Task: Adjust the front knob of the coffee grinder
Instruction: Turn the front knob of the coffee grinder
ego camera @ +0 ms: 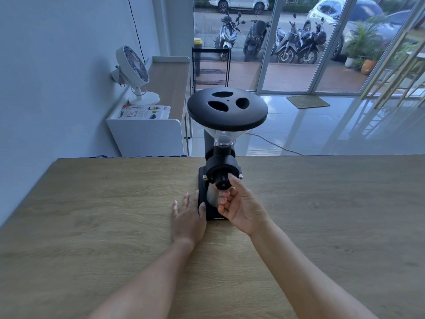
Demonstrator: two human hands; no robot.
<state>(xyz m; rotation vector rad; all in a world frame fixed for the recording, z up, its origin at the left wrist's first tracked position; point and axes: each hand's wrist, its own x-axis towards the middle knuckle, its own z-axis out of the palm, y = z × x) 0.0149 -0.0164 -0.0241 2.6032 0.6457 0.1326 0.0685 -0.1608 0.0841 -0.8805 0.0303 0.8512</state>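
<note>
A black coffee grinder (pixel 226 125) stands upright at the far middle of the wooden table (pixel 92 215), with a wide black lid over a clear funnel hopper. Its black ribbed front knob (pixel 222 181) faces me. My right hand (pixel 241 208) pinches the knob, index finger on its right side and thumb at its lower left, the other fingers curled below. My left hand (pixel 189 215) lies flat on the table, fingers spread, its thumb against the left side of the grinder's base. A metal cup under the knob is mostly hidden by my right hand.
The table's far edge runs just behind the grinder. Beyond it are a white cabinet (pixel 147 134) with a small fan (pixel 135 74) and booklets, a black wire rack (pixel 211 67), a cable on the tiled floor, and glass doors with parked motorbikes outside.
</note>
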